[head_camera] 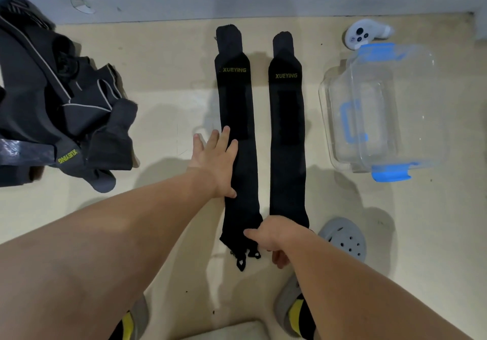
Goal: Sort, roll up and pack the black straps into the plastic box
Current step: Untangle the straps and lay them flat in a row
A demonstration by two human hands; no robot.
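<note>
R hand (274, 237) hides rt strap (287, 129) near end.

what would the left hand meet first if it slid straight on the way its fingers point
The left hand lies flat on the left strap, fingers aimed along it, so it would probably first meet that strap's darker patch, then the yellow lettering.

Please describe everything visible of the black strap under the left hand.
The left strap is a long black fabric band lying flat on the beige floor, beside a second strap and not touching it. Its far end narrows to a tab; below that are yellow XUEYING lettering and a darker rectangular patch. Small loops lie at the near end. The left hand rests flat on its edge; the thumb of the right hand touches its near end.
</note>
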